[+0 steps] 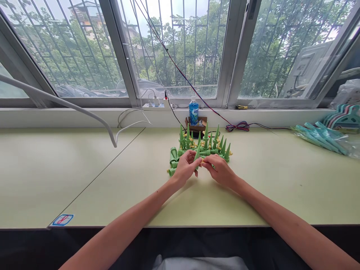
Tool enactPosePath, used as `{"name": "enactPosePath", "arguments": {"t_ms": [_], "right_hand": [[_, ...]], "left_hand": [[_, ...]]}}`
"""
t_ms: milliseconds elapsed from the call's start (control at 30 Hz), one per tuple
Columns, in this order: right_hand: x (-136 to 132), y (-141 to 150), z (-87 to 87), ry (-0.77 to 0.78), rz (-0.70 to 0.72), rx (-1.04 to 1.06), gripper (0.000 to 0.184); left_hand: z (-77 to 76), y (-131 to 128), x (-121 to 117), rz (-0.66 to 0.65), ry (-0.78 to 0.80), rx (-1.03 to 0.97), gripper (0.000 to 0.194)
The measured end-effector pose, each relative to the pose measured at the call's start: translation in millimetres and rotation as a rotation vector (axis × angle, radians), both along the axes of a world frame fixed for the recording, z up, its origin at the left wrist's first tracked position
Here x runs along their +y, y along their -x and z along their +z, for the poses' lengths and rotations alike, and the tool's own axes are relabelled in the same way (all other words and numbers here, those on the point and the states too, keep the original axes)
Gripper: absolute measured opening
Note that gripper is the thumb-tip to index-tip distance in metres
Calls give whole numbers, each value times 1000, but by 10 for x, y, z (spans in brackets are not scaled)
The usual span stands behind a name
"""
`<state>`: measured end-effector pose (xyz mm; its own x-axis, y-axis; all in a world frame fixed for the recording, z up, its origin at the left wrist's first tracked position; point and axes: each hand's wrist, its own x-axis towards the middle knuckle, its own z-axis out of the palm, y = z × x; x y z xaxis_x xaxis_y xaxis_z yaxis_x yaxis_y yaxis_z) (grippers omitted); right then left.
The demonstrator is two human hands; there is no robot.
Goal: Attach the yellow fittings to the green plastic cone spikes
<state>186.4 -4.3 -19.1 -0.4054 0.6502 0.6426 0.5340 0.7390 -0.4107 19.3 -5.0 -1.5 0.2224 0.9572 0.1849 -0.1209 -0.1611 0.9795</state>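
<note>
Hands: At the centre of the frame, a person's left hand [185,165] closes around an upright, slightly tilted green plastic cone [197,150]; the right hand [221,168] has its fingertips pinched on a small yellow plastic piece [202,160] at the cone's side.
Sticker: At the lower left, a white label with a blue border [63,219] bears a looped red handwritten mark resembling an 8, lying near the front edge of the pale yellow-green worktop [281,176].
Bottle: Upper centre, a clear plastic bottle of blue liquid [194,111] carries a blue label with white lettering, too small to read surely, and stands at a brown cardboard box [197,128].
Cones: Just beyond the hands, a cluster of green plastic cones [206,138], some upright, others lying flat, several with yellow parts; the hands hide some of the near ones.
Cables: A thick white cable [81,110] arcs across the left; a coiled dark red-and-blue cable [238,126] lies right of the bottle.
Sill: A white power strip [153,107] sits left of the bottle, a yellow-and-black tool [241,107] to its right.
Right edge: Turquoise plastic pieces in clear wrap [323,138] lie beside pastel plastic hangers [345,118].
Window: Grey-framed panes [180,48] show bars and green trees.
</note>
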Motion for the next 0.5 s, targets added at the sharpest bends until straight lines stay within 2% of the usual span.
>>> {"name": "enactPosePath", "arguments": {"t_ms": [267,500], "right_hand": [[-5,10,-6,17,-37,-8,25],[-29,19,-6,39,-46,22,9]], "left_hand": [[-4,0,-3,11,-19,2,36],[-2,-8,4,44,-29,1,36]]}}
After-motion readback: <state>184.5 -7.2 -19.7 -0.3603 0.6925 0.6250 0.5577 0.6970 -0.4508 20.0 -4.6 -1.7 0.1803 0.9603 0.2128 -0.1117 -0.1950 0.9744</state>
